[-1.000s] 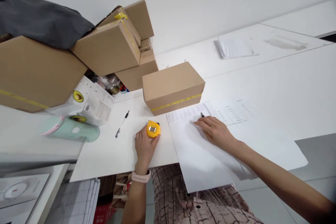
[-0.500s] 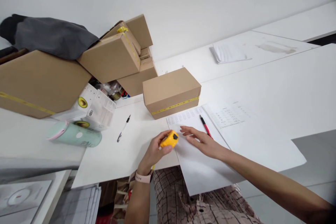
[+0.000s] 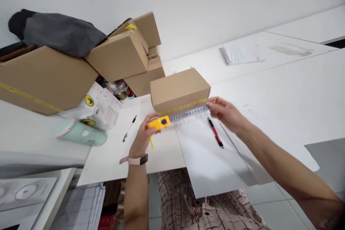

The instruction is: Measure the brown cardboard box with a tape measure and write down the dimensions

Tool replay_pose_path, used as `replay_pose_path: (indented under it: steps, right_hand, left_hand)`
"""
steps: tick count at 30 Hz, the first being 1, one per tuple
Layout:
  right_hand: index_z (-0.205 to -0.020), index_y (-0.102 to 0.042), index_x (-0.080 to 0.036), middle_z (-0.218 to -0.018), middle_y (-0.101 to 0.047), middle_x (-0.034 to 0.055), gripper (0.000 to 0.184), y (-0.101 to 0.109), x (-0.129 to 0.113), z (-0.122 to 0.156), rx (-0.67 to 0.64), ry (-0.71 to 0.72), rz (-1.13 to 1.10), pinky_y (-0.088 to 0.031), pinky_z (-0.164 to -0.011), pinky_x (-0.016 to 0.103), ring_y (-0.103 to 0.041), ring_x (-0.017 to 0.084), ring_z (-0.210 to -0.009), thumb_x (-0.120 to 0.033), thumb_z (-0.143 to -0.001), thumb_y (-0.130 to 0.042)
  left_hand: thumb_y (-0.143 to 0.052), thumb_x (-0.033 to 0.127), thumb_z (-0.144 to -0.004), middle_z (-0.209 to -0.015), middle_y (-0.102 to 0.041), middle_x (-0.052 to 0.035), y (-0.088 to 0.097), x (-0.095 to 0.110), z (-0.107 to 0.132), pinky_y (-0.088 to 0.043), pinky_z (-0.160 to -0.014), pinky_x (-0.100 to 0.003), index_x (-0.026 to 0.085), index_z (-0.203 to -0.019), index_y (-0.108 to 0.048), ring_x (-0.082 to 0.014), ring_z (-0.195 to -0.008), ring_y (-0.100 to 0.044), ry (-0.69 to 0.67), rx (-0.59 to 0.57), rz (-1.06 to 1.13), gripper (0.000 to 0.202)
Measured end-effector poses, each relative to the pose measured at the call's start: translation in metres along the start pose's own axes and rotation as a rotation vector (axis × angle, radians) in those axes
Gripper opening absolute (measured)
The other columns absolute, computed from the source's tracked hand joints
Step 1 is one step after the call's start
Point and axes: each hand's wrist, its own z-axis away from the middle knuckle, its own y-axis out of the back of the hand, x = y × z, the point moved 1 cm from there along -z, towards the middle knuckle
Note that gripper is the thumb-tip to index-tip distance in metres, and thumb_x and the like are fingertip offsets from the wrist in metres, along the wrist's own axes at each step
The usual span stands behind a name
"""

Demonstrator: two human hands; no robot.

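A yellow tape measure (image 3: 159, 123) is gripped in my left hand (image 3: 142, 134), its blade (image 3: 190, 113) drawn out to the right. The fingers of my right hand (image 3: 226, 113) pinch the blade's free end. The blade runs along the lower front side of a closed brown cardboard box (image 3: 179, 90), close to its strip of yellow tape. Whether the blade touches the box I cannot tell. Below my right hand a red and black pen (image 3: 215, 132) lies on printed sheets of paper (image 3: 212, 165).
Left of my left hand lies a clear pen (image 3: 129, 128). A mint-green pouch (image 3: 82, 133), white avocado-print boxes (image 3: 101, 106) and stacked cardboard boxes (image 3: 115, 55) with a dark cloth (image 3: 60, 34) fill the left side. More papers (image 3: 241, 54) lie at the back.
Both hands have moved up to the box. The tape's blade is now pulled out between them, with my right hand, previously open, closed on its end. The view has shifted slightly.
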Motion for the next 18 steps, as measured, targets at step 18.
replay_pose_path:
  steps: [18]
  right_hand:
    - [-0.077, -0.061, -0.019, -0.076, -0.058, 0.0012, 0.013, 0.011, -0.026, -0.170, 0.322, 0.063, 0.298, -0.041, -0.060, 0.026, -0.051, 0.014, -0.071, -0.026, -0.070, -0.069]
  left_hand:
    - [-0.066, 0.057, -0.085, -0.061, -0.058, 0.0056, 0.057, 0.003, -0.133, -0.040, -0.049, -0.018, 0.018, -0.085, -0.058, -0.0060, -0.045, -0.052, -0.177, 0.778, 0.588, 0.040]
